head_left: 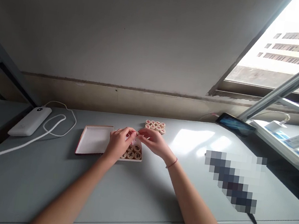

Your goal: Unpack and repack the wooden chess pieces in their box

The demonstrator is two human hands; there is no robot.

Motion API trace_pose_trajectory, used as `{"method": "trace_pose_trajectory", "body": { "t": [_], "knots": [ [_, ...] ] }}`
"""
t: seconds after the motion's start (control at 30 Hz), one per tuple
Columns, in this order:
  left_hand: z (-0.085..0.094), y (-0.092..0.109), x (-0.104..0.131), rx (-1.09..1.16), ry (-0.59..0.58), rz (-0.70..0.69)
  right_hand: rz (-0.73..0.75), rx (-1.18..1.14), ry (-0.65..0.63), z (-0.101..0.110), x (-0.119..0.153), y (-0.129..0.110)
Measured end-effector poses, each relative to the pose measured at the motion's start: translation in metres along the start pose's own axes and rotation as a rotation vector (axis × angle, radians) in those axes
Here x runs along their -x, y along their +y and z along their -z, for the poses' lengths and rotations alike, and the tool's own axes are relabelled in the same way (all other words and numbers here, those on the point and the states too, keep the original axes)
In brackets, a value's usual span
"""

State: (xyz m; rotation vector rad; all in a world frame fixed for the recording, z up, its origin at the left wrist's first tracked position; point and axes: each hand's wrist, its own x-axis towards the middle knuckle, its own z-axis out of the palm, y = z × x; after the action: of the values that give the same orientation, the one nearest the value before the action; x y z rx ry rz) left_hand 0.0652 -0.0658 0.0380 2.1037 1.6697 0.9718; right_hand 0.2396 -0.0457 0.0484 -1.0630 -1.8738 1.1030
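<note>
Nearly closed two-handed grip (118,141) (155,142) on disc (137,134).

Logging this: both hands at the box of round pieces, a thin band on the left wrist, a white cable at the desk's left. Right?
No: the head view shows the thin band on the right wrist, not the left. The rest holds: left hand and right hand at the box, white cable at the desk's left.

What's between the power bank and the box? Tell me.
The head view shows white cable looped on the desk between the power bank and the box.
</note>
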Motion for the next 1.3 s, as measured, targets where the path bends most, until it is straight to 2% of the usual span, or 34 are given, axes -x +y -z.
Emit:
{"method": "trace_pose_trajectory", "body": {
  "t": [0.07,0.13,0.2,0.3,0.33,0.4,0.5,0.6,0.7,0.8,1.03,1.13,1.2,1.23,1.3],
  "knots": [
    [0.002,0.002,0.000,0.061,-0.008,-0.011,-0.034,-0.092,0.021,-0.001,-0.001,0.000],
    [0.002,0.003,0.000,0.062,-0.022,-0.023,-0.097,-0.174,0.071,0.007,-0.002,0.004],
    [0.002,0.003,0.001,0.037,-0.024,-0.027,-0.188,-0.204,0.208,0.021,-0.003,0.012],
    [0.003,-0.001,-0.001,-0.025,-0.008,-0.020,-0.349,-0.060,0.520,0.045,-0.001,0.031],
    [0.005,-0.003,-0.002,-0.064,0.000,-0.014,-0.392,0.030,0.586,0.052,0.000,0.038],
    [0.009,-0.008,-0.004,-0.173,0.000,0.011,-0.448,0.189,0.634,0.060,0.001,0.049],
    [0.019,-0.017,-0.007,-0.345,-0.070,0.128,-0.473,0.305,0.630,0.060,0.001,0.059],
    [0.028,-0.026,-0.009,-0.422,-0.174,0.263,-0.476,0.343,0.641,0.056,0.000,0.060],
    [0.033,-0.034,-0.010,-0.409,-0.280,0.291,-0.452,0.400,0.597,0.054,0.001,0.061],
    [0.034,-0.038,-0.011,-0.403,-0.340,0.274,-0.367,0.546,0.506,0.052,0.003,0.064],
    [0.032,-0.040,-0.011,-0.398,-0.300,0.236,-0.318,0.629,0.477,0.050,0.003,0.072],
    [0.031,-0.041,-0.011,-0.376,-0.297,0.260,-0.295,0.647,0.533,0.047,0.002,0.064],
    [0.030,-0.041,-0.010,-0.363,-0.303,0.269,-0.228,0.614,0.538,0.040,0.000,0.053],
    [0.030,-0.040,-0.010,-0.364,-0.295,0.264,-0.188,0.572,0.497,0.034,-0.001,0.047],
    [0.032,-0.038,-0.009,-0.381,-0.255,0.213,-0.114,0.459,0.328,0.019,-0.002,0.034]
  ]
}}
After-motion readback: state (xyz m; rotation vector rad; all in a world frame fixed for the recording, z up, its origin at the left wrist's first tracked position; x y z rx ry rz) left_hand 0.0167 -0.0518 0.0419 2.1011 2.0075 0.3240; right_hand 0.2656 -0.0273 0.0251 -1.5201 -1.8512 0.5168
